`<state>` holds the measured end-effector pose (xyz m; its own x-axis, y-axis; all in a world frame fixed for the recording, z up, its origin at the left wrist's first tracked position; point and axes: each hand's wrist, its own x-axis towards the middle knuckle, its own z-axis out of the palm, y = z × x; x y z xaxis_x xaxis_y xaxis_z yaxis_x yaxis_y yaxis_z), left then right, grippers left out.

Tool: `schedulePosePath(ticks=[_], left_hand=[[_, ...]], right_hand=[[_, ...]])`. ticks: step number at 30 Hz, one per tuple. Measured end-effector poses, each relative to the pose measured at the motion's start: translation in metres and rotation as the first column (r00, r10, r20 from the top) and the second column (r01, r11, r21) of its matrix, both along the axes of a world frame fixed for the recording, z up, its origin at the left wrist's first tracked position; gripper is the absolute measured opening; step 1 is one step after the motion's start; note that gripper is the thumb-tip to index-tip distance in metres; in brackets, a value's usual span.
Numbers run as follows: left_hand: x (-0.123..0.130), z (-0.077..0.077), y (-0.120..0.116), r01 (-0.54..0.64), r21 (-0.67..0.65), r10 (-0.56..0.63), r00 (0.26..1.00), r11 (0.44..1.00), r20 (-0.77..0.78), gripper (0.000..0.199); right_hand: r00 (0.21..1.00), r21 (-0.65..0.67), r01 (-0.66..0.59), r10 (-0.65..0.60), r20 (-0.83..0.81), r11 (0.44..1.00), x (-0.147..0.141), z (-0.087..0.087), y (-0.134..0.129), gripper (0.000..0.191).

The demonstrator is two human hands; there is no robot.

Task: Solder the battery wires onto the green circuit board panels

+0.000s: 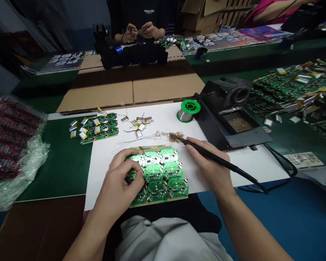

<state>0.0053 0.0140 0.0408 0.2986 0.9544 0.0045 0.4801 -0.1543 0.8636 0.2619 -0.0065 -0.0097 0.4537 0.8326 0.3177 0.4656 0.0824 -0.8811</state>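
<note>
A green circuit board panel point(163, 175) lies at the front edge of the white sheet point(100, 163). My left hand point(125, 177) rests over its left side, thumb and forefinger pinched together; what they pinch, perhaps a thin wire, is too small to make out. My right hand point(210, 163) grips a black soldering iron point(206, 152), its tip pointing left over a patch of brown crumbs point(176, 136). Thin strands of solder wire point(136, 139) stretch leftward from the crumbs. Behind the panel lie several small silver batteries point(141, 127) with thin leads.
A green spool of solder point(188, 110) stands beside a black soldering station point(228, 116). Another panel with batteries point(100, 128) lies at left, near bubble-wrapped stacks point(13, 145). More boards point(293, 83) are piled at right. Across the cardboard point(125, 88), a co-worker's hands point(141, 30) hold a small part.
</note>
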Motion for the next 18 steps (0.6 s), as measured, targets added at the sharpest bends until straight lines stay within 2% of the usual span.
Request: schedulePosePath(ticks=[5, 9, 11, 14, 18], left_hand=[[-0.002, 0.000, 0.001, 0.039, 0.057, -0.037, 0.999, 0.998, -0.023, 0.014], [-0.002, 0.001, 0.003, 0.060, 0.096, -0.057, 0.998, 0.994, -0.035, 0.016], [-0.002, 0.001, 0.003, 0.072, 0.098, -0.071, 0.997, 0.993, -0.019, 0.017], [-0.001, 0.002, 0.003, 0.105, 0.109, -0.104, 0.994, 0.988, -0.015, 0.017], [0.001, 0.003, 0.002, 0.151, 0.129, -0.145, 0.988, 0.980, -0.051, 0.019]], right_hand=[[0.999, 0.043, 0.033, -0.035, 0.027, 0.999, -0.001, 0.001, -0.003, 0.017], [0.993, 0.124, 0.116, -0.119, 0.017, 0.986, -0.013, 0.014, -0.020, 0.018], [0.997, 0.122, 0.079, -0.077, -0.026, 0.989, -0.024, 0.023, -0.036, 0.019], [0.994, 0.119, -0.058, 0.068, -0.083, 0.991, -0.040, 0.033, -0.059, 0.024], [0.970, 0.146, -0.213, 0.227, -0.083, 0.966, -0.047, 0.031, -0.078, 0.034]])
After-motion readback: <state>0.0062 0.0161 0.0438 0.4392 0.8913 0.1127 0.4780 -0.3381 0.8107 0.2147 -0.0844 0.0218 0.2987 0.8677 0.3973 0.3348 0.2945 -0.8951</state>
